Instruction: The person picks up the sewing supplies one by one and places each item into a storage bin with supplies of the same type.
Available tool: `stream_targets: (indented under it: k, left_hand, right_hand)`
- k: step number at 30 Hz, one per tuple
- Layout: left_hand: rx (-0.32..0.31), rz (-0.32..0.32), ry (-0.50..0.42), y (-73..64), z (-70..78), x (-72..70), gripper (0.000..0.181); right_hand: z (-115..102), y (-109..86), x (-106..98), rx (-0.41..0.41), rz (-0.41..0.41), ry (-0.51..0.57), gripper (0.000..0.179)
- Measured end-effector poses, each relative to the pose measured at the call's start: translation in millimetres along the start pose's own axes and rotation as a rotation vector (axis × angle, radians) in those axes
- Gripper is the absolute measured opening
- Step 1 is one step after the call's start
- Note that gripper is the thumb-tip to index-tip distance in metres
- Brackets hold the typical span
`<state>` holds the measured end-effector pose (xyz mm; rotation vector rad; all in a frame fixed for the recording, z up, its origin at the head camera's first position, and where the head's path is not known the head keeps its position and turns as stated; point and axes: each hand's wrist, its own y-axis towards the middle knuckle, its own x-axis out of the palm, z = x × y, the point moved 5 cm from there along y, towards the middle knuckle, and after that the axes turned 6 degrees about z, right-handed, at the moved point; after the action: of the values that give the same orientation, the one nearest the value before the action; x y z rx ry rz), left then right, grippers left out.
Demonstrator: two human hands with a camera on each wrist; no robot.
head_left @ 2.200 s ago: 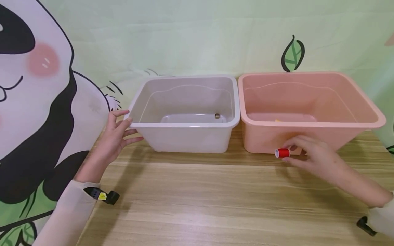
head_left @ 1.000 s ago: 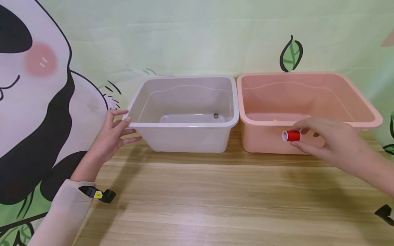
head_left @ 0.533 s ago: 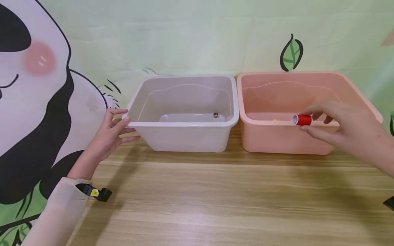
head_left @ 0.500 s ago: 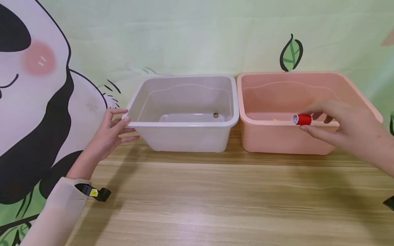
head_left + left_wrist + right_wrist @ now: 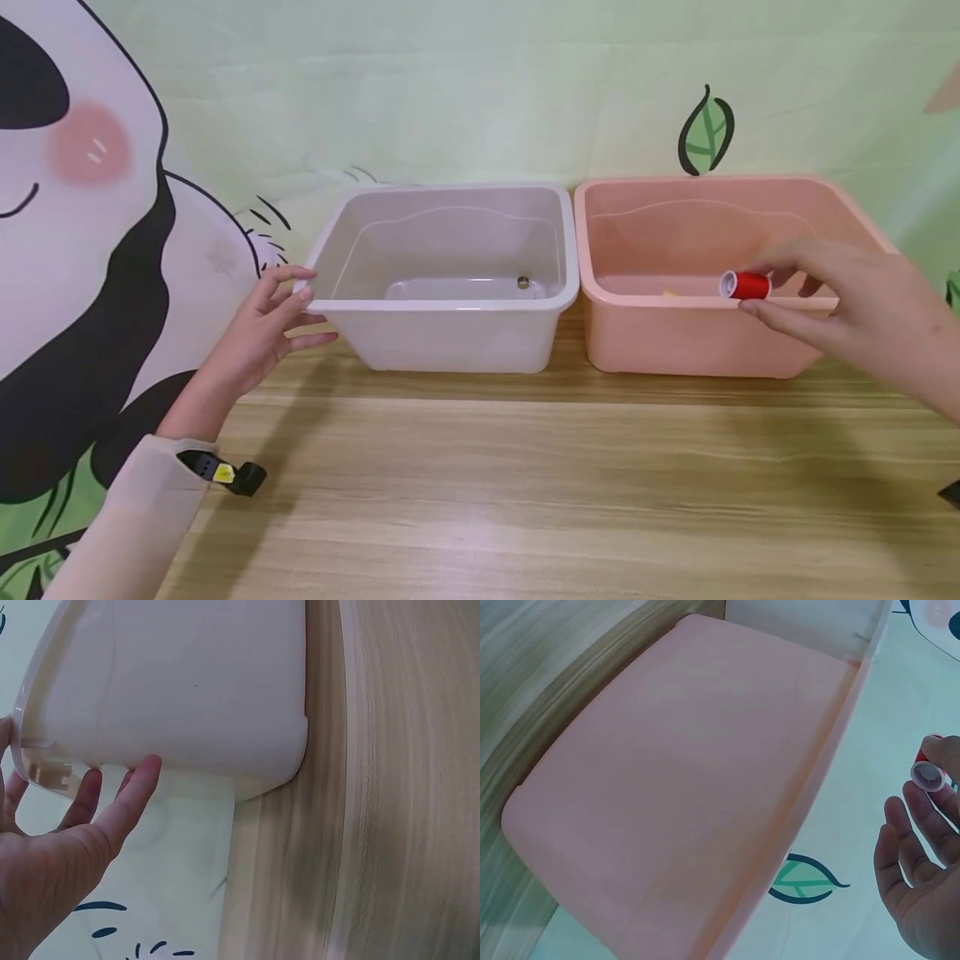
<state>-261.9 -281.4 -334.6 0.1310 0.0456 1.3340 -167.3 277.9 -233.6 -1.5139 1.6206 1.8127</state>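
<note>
Between thumb and fingers, my right hand (image 5: 855, 304) pinches a spool of red thread (image 5: 752, 286), its white end facing left. In the head view it appears at the front rim of the pink tub (image 5: 690, 337); the right wrist view puts the spool (image 5: 928, 774) above rim height. My left hand (image 5: 251, 337) grips the left front corner of the white tub (image 5: 450, 337) by its rim. From the left wrist, other fingers (image 5: 139, 796) show spread below the rim beside the tub's wall. A small brassy round thing (image 5: 523, 282) lies inside the white tub.
Both tubs stand side by side at the back of the wooden table (image 5: 480, 483), against a printed cloth (image 5: 465, 92). A bit of something yellow (image 5: 671, 293) shows inside the pink tub, mostly hidden by its front wall.
My right hand has carried the spool up and to the right, from before the pink tub's front wall to its rim. My left hand has stayed at the white tub's corner.
</note>
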Motion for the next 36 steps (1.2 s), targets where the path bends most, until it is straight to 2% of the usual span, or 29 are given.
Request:
stream_targets:
  k: [5, 12, 24, 36]
  left_hand:
    - [-0.007, 0.026, -0.029, -1.0, 0.4, -0.6, 0.041]
    - [-0.009, 0.035, -0.049, -1.2, -0.1, 0.3, 0.042]
    - [-0.034, 0.059, -0.073, 0.4, -2.3, 1.0, 0.043]
    - [-0.033, 0.064, -0.063, -2.3, -2.1, 0.4, 0.045]
  right_hand:
    - [4.1, 3.6, -3.5, 0.015, 0.009, 0.001, 0.039]
    - [4.4, 8.7, -5.5, -0.005, 0.013, -0.007, 0.035]
    - [12.6, 20.3, -7.3, 0.003, -0.024, -0.026, 0.031]
    - [17.5, 33.7, -9.4, -0.034, -0.008, -0.023, 0.04]
